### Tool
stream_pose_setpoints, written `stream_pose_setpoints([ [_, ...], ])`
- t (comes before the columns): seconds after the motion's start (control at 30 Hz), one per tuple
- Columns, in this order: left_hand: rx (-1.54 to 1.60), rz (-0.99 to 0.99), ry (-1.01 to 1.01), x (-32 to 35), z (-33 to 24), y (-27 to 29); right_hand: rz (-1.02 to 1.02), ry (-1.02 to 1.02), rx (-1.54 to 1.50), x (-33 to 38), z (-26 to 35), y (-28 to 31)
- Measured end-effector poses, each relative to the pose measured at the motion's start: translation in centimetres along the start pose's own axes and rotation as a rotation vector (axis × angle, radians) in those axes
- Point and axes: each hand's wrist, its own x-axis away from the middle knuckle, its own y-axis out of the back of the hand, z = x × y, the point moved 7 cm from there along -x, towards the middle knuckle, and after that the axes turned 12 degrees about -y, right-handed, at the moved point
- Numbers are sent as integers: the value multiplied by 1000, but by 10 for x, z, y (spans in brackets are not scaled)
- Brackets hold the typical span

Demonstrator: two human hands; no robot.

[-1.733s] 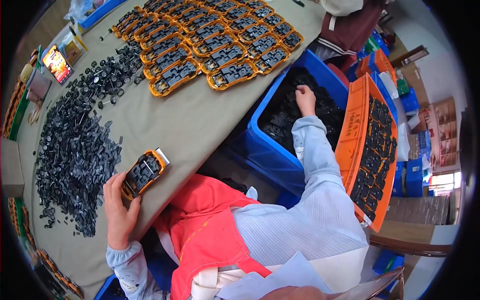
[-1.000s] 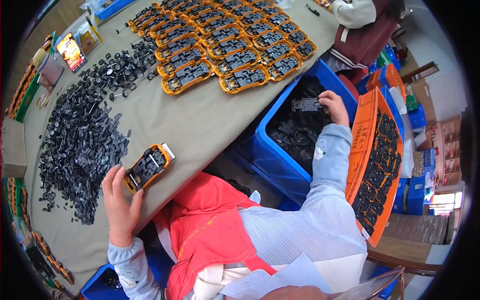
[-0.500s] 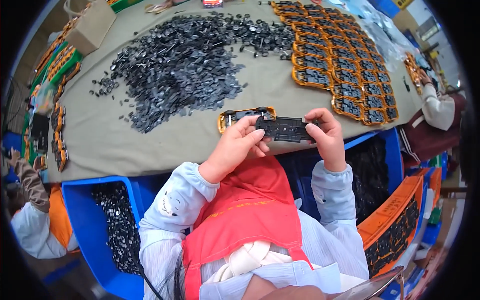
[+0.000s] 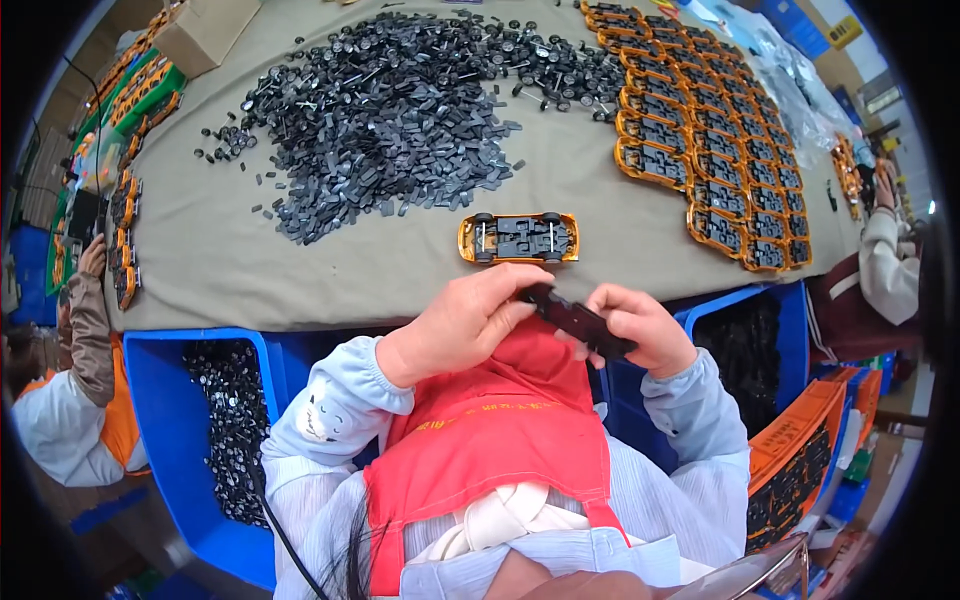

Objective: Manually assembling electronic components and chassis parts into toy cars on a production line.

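Observation:
Both my hands hold a black plastic toy-car chassis plate (image 4: 577, 321) above the red apron, just in front of the table edge. My left hand (image 4: 466, 318) pinches its upper left end, and my right hand (image 4: 640, 325) grips the lower right end. The plate is tilted, slanting down to the right. Beyond my hands, an orange toy car (image 4: 521, 239) lies upside down on the cloth, its wheels and axles showing.
A large heap of small black pieces (image 4: 390, 130) and loose wheels (image 4: 560, 70) covers the table's middle. Rows of upturned orange cars (image 4: 720, 150) lie at right. Blue bins (image 4: 262, 345) stand below the table edge; an orange crate (image 4: 785, 440) is at lower right. Co-workers sit on both sides.
My hands have brought the chassis plate down toward me, from over the table to above the apron, and tilted it. The orange car, partly covered before, now shows whole.

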Motion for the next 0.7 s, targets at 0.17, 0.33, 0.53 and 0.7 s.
stream_pose_setpoints([
  [0.17,-455,-134,-203,2,15,32,-263,401,656,23,61,5],
  [0.33,-459,-90,-77,-4,42,37,-482,731,1383,-5,105,-16],
  [0.53,-416,-83,-49,-2,50,35,-404,768,1611,-47,101,-38],
  [0.7,-389,-102,-67,-1,51,37,-357,680,1651,-63,97,-37],
])
